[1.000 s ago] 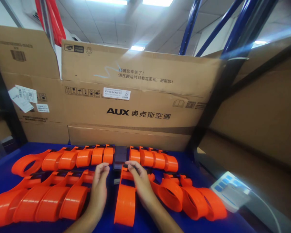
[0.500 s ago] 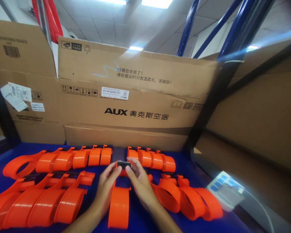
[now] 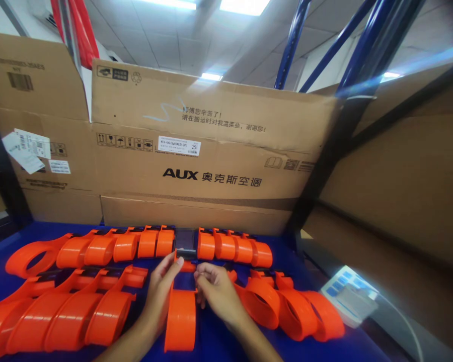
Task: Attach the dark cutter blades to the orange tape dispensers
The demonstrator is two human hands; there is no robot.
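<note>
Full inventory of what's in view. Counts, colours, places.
Plastic ring part with handle: 1, orange, front centre, between hands
Plastic ring parts, back row: 10, orange, six left, four right
Plastic ring parts, front row: 7, orange, four left, three right
Flat rectangular object: 1, dark, back centre
Device: 1, white and blue, right edge
Cable: 1, white, beside device
Tabletop: 1, blue, under parts
Cardboard barrier: brown, behind parts, "AUX" print
Paper labels: 4, white, on cardboard
Hanging sheet: 1, red, top left
Metal frame: blue and black, sides
Ceiling lights: several, white, above
Left hand: 1, bare, on centre part
Right hand: 1, bare, beside it, contact unclear
</note>
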